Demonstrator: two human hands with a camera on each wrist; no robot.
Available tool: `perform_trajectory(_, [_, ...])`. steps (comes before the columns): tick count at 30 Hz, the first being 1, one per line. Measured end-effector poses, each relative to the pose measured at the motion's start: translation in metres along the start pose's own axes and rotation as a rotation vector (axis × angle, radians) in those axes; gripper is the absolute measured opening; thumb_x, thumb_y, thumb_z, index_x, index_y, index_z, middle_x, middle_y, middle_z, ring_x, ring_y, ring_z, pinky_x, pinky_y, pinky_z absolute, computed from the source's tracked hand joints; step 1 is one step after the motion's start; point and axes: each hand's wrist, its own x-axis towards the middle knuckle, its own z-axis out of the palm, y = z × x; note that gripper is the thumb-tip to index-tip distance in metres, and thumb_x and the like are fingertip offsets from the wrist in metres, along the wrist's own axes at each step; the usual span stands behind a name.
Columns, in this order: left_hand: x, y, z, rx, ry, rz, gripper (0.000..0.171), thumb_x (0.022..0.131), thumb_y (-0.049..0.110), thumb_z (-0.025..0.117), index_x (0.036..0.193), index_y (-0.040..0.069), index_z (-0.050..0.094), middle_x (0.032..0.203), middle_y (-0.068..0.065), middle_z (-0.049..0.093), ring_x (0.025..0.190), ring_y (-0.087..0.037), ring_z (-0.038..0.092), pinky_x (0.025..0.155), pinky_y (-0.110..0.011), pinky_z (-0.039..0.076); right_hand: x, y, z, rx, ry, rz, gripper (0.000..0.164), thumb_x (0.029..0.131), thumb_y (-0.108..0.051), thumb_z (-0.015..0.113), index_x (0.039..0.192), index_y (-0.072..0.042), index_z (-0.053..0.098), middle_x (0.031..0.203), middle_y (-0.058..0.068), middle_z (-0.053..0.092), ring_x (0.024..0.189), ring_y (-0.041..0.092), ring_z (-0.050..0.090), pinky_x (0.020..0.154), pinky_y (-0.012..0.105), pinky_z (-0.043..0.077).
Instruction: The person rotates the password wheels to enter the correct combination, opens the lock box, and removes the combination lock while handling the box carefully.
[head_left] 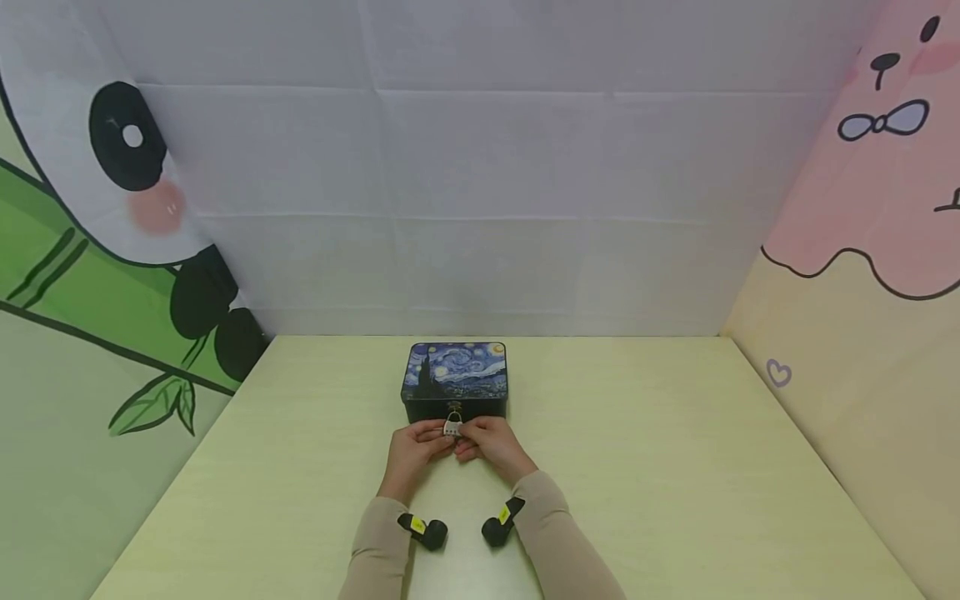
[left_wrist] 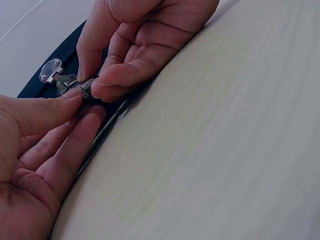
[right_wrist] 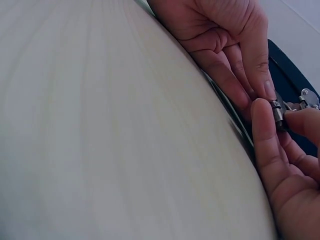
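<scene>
A dark box [head_left: 455,375] with a swirling night-sky picture on its lid stands at the back middle of the table, lid down. From the metal latch [left_wrist: 51,71] on its front hangs a small combination padlock [head_left: 452,427] with number dials. My left hand [head_left: 414,454] pinches the padlock from the left, thumb [left_wrist: 70,100] on its dial side. On the other side my right hand [head_left: 491,442] pinches it between thumb and fingers. The shackle [head_left: 454,415] shows above the lock body in the head view. Fingers hide parts of the lock in both wrist views.
The pale wooden table [head_left: 637,467] runs to a white cloth backdrop [head_left: 480,208]. Printed side walls stand left and right, with a panda [head_left: 127,133] and a pink figure [head_left: 885,167]. Black wrist cameras [head_left: 427,532] sit on both sleeves.
</scene>
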Motion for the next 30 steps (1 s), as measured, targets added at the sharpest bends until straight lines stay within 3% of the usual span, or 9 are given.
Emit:
perform_trajectory(14, [-0.002,0.003,-0.001,0.005,-0.026,0.001,0.031,0.085,-0.016,0.068,0.116,-0.021,0.061,0.093,-0.026,0.071,0.078,-0.017,0.071,0.072,-0.032,0.062,0.001,0.002,0.001,-0.003,0.019,0.011,0.021,0.100,-0.001,0.053,0.104,0.017,0.063,0.072,0.007,0.064,0.061,0.010,0.066,0.059,0.023,0.060])
perform_trajectory(25, [-0.002,0.003,0.000,0.016,-0.003,0.006,0.027,0.086,-0.015,0.067,0.112,-0.020,0.064,0.089,-0.023,0.072,0.076,-0.017,0.071,0.070,-0.029,0.062,0.000,0.001,0.001,-0.003,0.016,-0.007,0.022,0.101,-0.002,0.054,0.104,0.018,0.062,0.073,0.008,0.065,0.061,0.011,0.065,0.060,0.025,0.060])
perform_trajectory(30, [-0.012,0.022,0.000,0.005,-0.043,0.008,0.027,0.087,-0.016,0.065,0.112,-0.022,0.061,0.090,-0.026,0.071,0.080,-0.023,0.072,0.074,-0.036,0.062,-0.013,-0.015,0.007,-0.004,0.013,-0.021,0.021,0.100,0.002,0.053,0.103,0.021,0.061,0.074,0.012,0.066,0.062,0.012,0.065,0.061,0.026,0.061])
